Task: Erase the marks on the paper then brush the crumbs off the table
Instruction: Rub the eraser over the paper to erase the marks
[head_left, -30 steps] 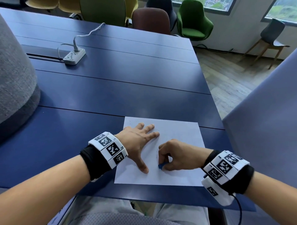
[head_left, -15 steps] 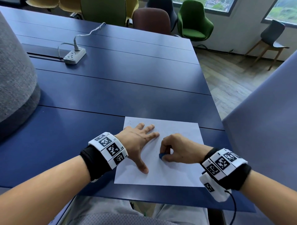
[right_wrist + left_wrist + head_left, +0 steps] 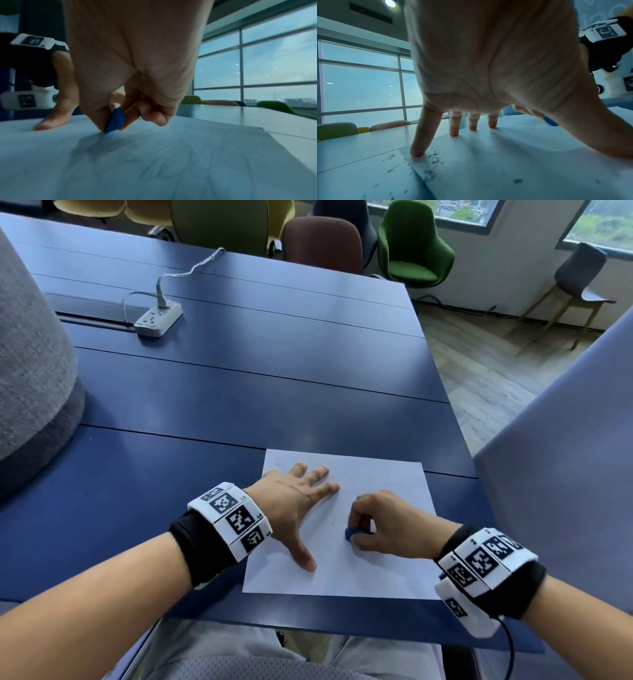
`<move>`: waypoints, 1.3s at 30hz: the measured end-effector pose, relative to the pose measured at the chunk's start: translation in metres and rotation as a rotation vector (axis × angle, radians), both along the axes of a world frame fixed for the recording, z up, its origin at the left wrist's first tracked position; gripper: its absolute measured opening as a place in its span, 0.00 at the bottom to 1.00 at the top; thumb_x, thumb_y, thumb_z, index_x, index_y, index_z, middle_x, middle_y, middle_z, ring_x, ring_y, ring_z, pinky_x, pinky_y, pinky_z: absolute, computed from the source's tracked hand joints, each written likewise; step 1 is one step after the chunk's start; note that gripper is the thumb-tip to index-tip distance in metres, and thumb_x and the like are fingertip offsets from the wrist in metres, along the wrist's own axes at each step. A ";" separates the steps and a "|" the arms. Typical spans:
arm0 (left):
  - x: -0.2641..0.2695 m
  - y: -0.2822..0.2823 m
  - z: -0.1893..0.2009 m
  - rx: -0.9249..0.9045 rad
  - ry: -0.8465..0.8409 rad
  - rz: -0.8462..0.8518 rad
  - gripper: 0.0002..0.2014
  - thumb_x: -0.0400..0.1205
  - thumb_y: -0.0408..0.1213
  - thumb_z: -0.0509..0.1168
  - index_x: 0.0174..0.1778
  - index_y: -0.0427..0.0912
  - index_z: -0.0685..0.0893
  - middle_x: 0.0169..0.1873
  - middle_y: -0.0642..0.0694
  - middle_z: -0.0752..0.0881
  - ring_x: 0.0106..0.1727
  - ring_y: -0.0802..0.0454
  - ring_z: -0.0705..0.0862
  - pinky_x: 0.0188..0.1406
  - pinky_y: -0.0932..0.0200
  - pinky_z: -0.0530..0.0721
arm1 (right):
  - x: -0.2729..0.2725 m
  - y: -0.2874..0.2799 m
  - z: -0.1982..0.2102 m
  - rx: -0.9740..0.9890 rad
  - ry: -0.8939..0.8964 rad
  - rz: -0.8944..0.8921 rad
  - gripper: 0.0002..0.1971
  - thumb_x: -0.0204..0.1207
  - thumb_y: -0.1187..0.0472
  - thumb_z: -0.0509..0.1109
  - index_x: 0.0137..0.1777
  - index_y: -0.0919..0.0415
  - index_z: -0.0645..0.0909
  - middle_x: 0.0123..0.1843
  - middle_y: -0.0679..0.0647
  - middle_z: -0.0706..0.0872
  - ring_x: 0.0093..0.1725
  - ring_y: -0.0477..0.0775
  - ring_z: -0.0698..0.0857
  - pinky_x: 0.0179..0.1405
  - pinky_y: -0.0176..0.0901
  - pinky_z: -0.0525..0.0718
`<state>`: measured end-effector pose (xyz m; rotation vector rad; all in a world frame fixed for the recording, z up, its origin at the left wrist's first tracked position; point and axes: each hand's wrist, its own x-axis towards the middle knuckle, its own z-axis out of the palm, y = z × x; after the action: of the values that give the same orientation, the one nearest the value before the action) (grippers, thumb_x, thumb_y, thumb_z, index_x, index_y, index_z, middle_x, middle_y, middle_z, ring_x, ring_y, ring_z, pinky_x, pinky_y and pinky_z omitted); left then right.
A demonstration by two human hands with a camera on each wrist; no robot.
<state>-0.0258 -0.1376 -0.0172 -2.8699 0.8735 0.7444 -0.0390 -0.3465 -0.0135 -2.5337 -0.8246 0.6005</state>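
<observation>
A white sheet of paper (image 3: 387, 484) lies near the front edge of the blue table (image 3: 239, 392). My left hand (image 3: 298, 501) presses flat on the sheet's left part, fingers spread and straight; the left wrist view shows the fingertips (image 3: 417, 154) down on the paper (image 3: 513, 169). My right hand (image 3: 383, 525) pinches a small blue eraser (image 3: 351, 533) between thumb and fingers, its lower edge on the paper (image 3: 154, 169). The eraser (image 3: 115, 120) shows clearly in the right wrist view. Faint pencil marks (image 3: 154, 174) remain near it. Dark eraser crumbs (image 3: 435, 158) lie by the sheet's left edge.
A white power strip (image 3: 158, 319) with its cable sits far back left on the table. A grey fabric partition (image 3: 30, 364) stands at the left, a pale blue panel (image 3: 565, 474) at the right. Several chairs (image 3: 416, 251) line the far side.
My right hand with the eraser has slid up the sheet, away from me, and a little to the right. The left hand has stayed flat in place.
</observation>
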 end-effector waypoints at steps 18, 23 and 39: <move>-0.001 0.001 -0.003 0.006 0.016 0.027 0.70 0.60 0.71 0.77 0.87 0.48 0.39 0.86 0.49 0.35 0.87 0.47 0.40 0.81 0.46 0.60 | 0.031 0.013 0.007 -0.091 0.013 0.141 0.02 0.66 0.65 0.76 0.38 0.59 0.86 0.37 0.46 0.83 0.34 0.42 0.77 0.40 0.37 0.79; -0.001 0.001 -0.002 -0.008 0.003 0.028 0.71 0.58 0.71 0.77 0.87 0.48 0.40 0.86 0.46 0.37 0.87 0.49 0.41 0.80 0.45 0.62 | 0.058 0.016 0.008 -0.058 -0.075 0.024 0.03 0.68 0.62 0.76 0.40 0.61 0.87 0.39 0.51 0.88 0.37 0.49 0.83 0.43 0.45 0.84; -0.001 0.001 -0.004 0.002 0.002 0.050 0.74 0.58 0.72 0.77 0.86 0.43 0.36 0.86 0.49 0.35 0.86 0.51 0.39 0.82 0.47 0.57 | 0.072 0.017 0.001 -0.007 -0.064 -0.081 0.04 0.69 0.63 0.76 0.41 0.62 0.87 0.38 0.52 0.88 0.33 0.44 0.80 0.37 0.36 0.81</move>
<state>-0.0271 -0.1368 -0.0210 -2.8995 0.8034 0.7519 0.0328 -0.3298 -0.0129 -2.5907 -0.7380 0.5001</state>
